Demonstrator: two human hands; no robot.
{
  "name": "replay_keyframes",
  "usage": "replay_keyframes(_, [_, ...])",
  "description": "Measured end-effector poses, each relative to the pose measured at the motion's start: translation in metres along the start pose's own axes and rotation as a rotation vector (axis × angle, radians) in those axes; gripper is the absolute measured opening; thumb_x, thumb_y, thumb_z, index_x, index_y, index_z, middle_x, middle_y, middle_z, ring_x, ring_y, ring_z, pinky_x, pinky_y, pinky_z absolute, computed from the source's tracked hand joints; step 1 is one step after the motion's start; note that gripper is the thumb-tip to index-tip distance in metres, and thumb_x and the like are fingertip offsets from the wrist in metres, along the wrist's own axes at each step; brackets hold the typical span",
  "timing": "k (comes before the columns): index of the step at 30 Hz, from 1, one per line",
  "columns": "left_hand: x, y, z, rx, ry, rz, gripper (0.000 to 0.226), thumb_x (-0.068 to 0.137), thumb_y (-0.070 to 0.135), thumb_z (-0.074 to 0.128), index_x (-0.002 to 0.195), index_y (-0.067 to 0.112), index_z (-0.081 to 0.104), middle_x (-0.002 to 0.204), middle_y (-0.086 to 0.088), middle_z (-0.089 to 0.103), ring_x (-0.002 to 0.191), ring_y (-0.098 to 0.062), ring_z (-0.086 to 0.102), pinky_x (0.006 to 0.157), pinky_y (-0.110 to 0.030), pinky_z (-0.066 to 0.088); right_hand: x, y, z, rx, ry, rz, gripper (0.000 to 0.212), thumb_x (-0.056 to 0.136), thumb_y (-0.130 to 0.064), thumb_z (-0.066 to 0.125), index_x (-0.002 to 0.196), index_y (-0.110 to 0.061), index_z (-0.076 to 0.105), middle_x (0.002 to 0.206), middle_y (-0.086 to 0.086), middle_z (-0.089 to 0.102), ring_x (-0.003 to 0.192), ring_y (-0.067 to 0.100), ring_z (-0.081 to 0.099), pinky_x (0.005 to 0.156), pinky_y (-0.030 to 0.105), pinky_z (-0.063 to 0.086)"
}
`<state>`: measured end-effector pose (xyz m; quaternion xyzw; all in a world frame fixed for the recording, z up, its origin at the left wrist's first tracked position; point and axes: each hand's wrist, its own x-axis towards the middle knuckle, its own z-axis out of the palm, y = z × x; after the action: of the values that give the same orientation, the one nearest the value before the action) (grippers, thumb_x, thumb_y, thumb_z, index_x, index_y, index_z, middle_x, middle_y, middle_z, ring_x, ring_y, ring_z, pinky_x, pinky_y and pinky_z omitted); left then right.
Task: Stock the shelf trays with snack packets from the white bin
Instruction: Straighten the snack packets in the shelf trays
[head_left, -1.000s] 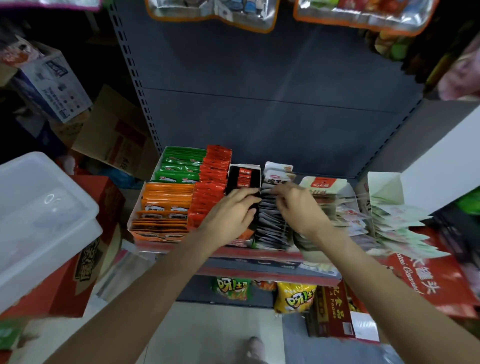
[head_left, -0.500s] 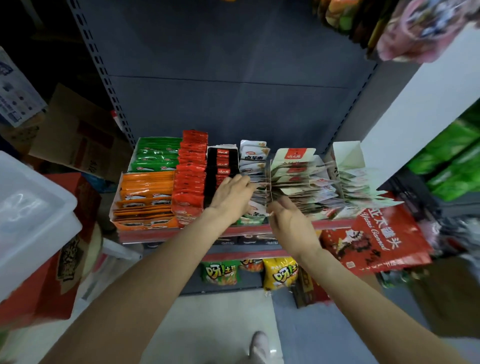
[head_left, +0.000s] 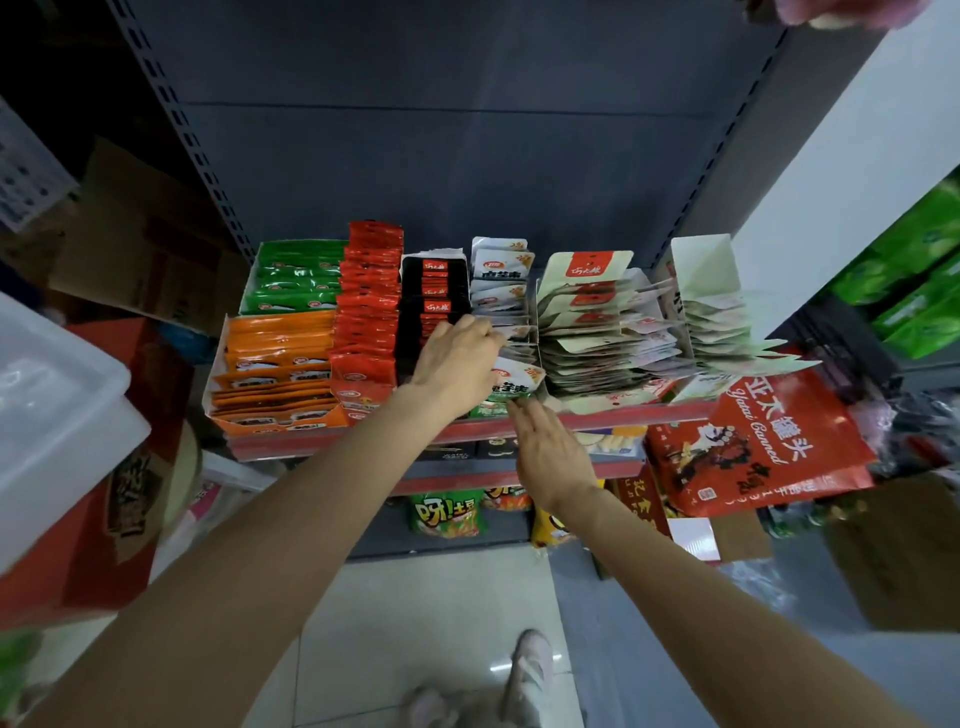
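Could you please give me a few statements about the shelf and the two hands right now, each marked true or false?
1. The orange packets sit at the left end of the shelf, in front of the green packets. True.
2. The right hand holds a black packet. False: its fingers are straight and reach the front white-and-green packet.
3. The left hand is over the white packet row. True.
4. The white bin stands on the shelf. False: it is off to the left.
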<state>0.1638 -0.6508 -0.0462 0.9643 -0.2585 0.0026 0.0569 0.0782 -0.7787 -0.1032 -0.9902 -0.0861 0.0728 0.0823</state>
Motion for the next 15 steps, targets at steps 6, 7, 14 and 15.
replay_keyframes(6, [-0.002, 0.011, 0.012, 0.188, -0.007, 0.126, 0.080, 0.084, 0.038, 0.064, 0.147, 0.014, 0.022, 0.147, -0.004, 0.035, 0.134, -0.021, 0.033, 0.113, -0.035, 0.018, -0.001, -0.001, 0.003, 0.009, 0.014, 0.018, 0.065, 0.090, -0.002, 0.045, 0.148, -0.009, 0.017, 0.147, 0.008, 0.026, 0.138, 0.021, 0.025, 0.111, 0.030, 0.029])
replay_keyframes(7, [0.002, 0.011, 0.012, 0.196, -0.005, 0.112, 0.082, 0.082, 0.041, 0.066, 0.146, 0.014, 0.023, 0.145, -0.005, 0.038, 0.133, -0.021, 0.035, 0.112, -0.035, 0.019, -0.002, -0.003, 0.003, 0.015, 0.023, 0.027, 0.064, 0.090, -0.001, 0.043, 0.148, -0.009, 0.016, 0.148, 0.008, 0.025, 0.140, 0.021, 0.024, 0.112, 0.030, 0.029])
replay_keyframes(14, [0.016, 0.013, 0.014, 0.197, -0.023, 0.083, 0.062, 0.087, 0.028, 0.065, 0.137, 0.007, 0.037, 0.134, -0.011, 0.049, 0.123, -0.026, 0.044, 0.101, -0.034, 0.031, 0.010, -0.003, -0.003, -0.022, 0.032, 0.010, 0.053, 0.087, 0.000, 0.045, 0.137, -0.014, 0.031, 0.134, 0.004, 0.042, 0.129, 0.020, 0.039, 0.105, 0.029, 0.032])
replay_keyframes(15, [0.019, 0.011, 0.011, 0.174, -0.021, 0.075, 0.062, 0.086, 0.027, 0.065, 0.137, 0.007, 0.037, 0.133, -0.012, 0.050, 0.123, -0.026, 0.044, 0.101, -0.034, 0.031, 0.012, -0.002, -0.005, -0.032, 0.023, -0.004, 0.053, 0.087, 0.000, 0.046, 0.136, -0.015, 0.032, 0.131, 0.003, 0.044, 0.125, 0.020, 0.041, 0.103, 0.029, 0.033])
